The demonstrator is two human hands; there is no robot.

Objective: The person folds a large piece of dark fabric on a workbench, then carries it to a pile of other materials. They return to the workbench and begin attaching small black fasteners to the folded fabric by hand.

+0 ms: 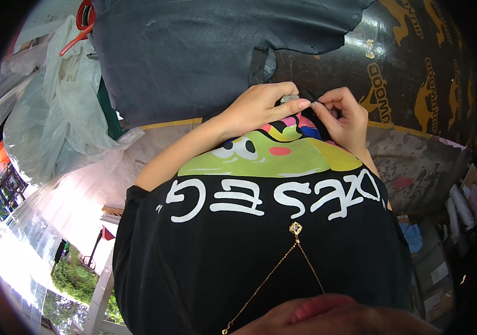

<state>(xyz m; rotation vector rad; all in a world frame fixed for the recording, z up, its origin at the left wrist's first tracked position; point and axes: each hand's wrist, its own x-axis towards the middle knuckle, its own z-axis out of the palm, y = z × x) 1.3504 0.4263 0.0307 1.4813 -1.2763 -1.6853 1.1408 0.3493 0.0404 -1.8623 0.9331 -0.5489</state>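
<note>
Close to my chest, at the near edge of the table, my hands meet fingertip to fingertip. My left hand [260, 107] is closed, its thumb pressing on a small dark piece of leather-like material [308, 96]. A small greyish bit shows between that thumb and the fingers, too small to name. My right hand [345, 113] pinches the same dark piece with bent fingers; the piece's lower part blends into my black shirt. Beyond my left hand lies a large dark blue-grey leather hide [177, 58]. A narrow dark scrap [258, 65] rests by its edge.
The table [327, 75] has a glossy dark brown top with yellow printed figures and a pale edge. Translucent plastic sheeting [54, 111] hangs at the left, near a red-handled tool [77, 40]. Rolls and sheets [460, 206] stand low at the right.
</note>
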